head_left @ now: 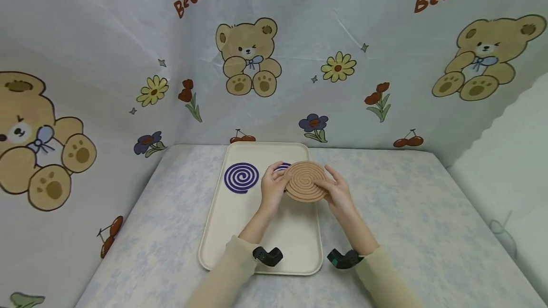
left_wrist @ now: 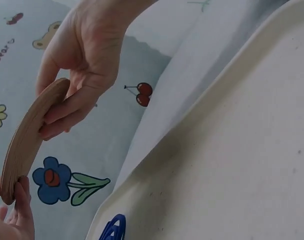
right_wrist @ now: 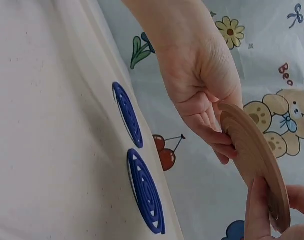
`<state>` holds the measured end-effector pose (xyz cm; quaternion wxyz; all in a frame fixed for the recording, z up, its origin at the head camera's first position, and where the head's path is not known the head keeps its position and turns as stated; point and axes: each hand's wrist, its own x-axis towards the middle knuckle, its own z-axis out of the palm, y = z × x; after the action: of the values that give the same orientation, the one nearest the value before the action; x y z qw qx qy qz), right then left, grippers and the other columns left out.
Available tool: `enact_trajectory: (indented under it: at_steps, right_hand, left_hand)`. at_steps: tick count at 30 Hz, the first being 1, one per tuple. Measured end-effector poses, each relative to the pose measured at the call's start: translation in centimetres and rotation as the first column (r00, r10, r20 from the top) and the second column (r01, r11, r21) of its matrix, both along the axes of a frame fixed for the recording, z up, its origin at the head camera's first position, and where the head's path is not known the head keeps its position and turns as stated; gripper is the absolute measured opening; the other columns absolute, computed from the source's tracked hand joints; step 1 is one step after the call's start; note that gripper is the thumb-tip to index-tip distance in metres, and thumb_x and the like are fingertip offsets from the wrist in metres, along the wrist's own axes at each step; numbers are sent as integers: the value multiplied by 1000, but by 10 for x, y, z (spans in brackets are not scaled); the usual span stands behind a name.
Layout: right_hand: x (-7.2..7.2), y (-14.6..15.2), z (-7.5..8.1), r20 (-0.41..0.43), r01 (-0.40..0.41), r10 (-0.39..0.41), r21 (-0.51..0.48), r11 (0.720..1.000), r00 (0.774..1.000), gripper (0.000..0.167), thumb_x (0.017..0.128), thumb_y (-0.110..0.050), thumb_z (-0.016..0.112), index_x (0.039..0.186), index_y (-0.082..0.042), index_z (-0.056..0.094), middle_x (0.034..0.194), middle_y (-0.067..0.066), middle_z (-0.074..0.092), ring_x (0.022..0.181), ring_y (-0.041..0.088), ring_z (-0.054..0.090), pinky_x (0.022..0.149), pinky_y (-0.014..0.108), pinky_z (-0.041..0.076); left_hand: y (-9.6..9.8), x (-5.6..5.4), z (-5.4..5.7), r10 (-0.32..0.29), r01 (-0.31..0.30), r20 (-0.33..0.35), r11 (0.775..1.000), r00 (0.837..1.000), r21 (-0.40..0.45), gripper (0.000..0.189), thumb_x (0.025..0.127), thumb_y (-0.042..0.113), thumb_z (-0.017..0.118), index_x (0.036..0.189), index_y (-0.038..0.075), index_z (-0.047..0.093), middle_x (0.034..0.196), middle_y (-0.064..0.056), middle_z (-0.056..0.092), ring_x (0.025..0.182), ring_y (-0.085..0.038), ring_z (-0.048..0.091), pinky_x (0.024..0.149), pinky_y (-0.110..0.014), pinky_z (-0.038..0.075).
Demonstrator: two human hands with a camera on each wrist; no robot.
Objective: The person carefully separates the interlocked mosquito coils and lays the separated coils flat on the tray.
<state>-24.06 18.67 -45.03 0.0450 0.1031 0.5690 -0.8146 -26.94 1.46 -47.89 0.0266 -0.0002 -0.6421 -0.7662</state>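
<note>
In the head view both hands hold a round brown mosquito coil [head_left: 305, 184] up over the right side of the tray, its spiral face showing. My left hand [head_left: 272, 187] pinches its left edge, and my right hand [head_left: 339, 195] grips the right edge with the thumb laid across the face. Seen edge-on in the right wrist view, the brown coil [right_wrist: 254, 150] looks thick and layered. Two blue mosquito coils lie on the tray: one blue coil [head_left: 241, 178] shows whole at the left, while the other blue coil [head_left: 282, 167] is partly hidden behind the left hand and the brown coil.
The cream tray [head_left: 261, 255] with a raised rim lies on a pale blue mottled table [head_left: 402, 232]. Behind and to the left hangs a cloth [head_left: 295, 37] printed with bears and flowers. Each wrist wears a black device, such as the left wrist device [head_left: 268, 256].
</note>
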Motion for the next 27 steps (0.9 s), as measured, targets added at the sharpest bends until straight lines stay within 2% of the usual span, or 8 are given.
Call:
enact_trajectory:
  at_steps: [2, 4, 10, 14, 17, 21, 24, 27]
  right_hand:
    - [0, -6, 0, 12, -44, 44, 25, 999, 999, 73, 90, 4, 56, 152, -9, 20, 87, -2, 71, 67, 4, 69, 58, 15, 55]
    - [-1, -13, 0, 14, -71, 70, 39, 997, 997, 72, 90, 3, 57, 151, -7, 21, 81, -4, 71, 66, 4, 69, 58, 16, 56]
    - [-1, -29, -1, 4, 5, -5, 70, 998, 1000, 68, 88, 5, 59, 148, -8, 29, 120, 21, 60, 72, 5, 70, 64, 17, 58]
    - [0, -31, 1, -22, 57, -56, 50, 997, 998, 63, 88, 4, 61, 144, -6, 33, 101, 8, 69, 73, 5, 71, 63, 15, 57]
    - [3, -33, 2, -54, 38, -37, 25, 999, 998, 62, 87, 5, 60, 143, -4, 35, 85, -3, 70, 73, 6, 71, 62, 16, 57]
    - [7, -37, 4, -81, -10, 10, 8, 1000, 997, 62, 87, 7, 59, 143, -4, 34, 98, 5, 72, 78, 7, 71, 67, 19, 58]
    - [9, -41, 4, -76, -12, 12, 0, 1000, 997, 64, 87, 8, 59, 144, -4, 33, 113, 13, 68, 81, 7, 71, 70, 20, 59]
    - [10, -44, 3, -79, 16, -17, -10, 1000, 997, 62, 86, 8, 59, 142, -3, 35, 124, 20, 62, 84, 7, 71, 71, 20, 59]
  left_hand:
    - [-8, -2, 2, 7, -7, 10, 1000, 1000, 8, 44, 87, 7, 67, 129, 2, 54, 114, -23, 65, 95, -13, 67, 81, -20, 57]
    - [-15, -1, 8, 2, -2, 21, 1000, 1000, 5, 41, 86, 6, 67, 126, 0, 56, 114, -24, 66, 91, -10, 66, 82, -19, 56]
    - [-30, 12, 28, -55, 55, 37, 998, 998, -10, 47, 87, 5, 66, 130, -3, 52, 113, -23, 66, 89, -7, 66, 82, -20, 56]
    - [-32, 9, 15, -79, 81, 46, 996, 996, -31, 57, 85, 5, 69, 137, 3, 47, 117, -23, 64, 95, -10, 66, 82, -20, 57]
    - [-30, 5, 5, -34, 35, 30, 998, 999, -50, 57, 84, 6, 70, 136, 6, 48, 120, -22, 63, 98, -14, 66, 81, -20, 57]
    - [-32, 6, 4, 53, -58, -51, 993, 997, -101, 43, 83, 5, 71, 124, 1, 56, 126, -20, 59, 101, -21, 64, 84, -27, 57]
    - [-36, 8, 2, 84, -120, -148, 961, 985, -250, 28, 81, 10, 74, 107, 2, 65, 130, -14, 55, 113, -22, 57, 98, -35, 51]
    - [-41, 11, 0, 38, -152, -271, 897, 962, -415, 14, 82, 14, 74, 94, 8, 71, 131, -8, 57, 124, -23, 50, 108, -42, 41]
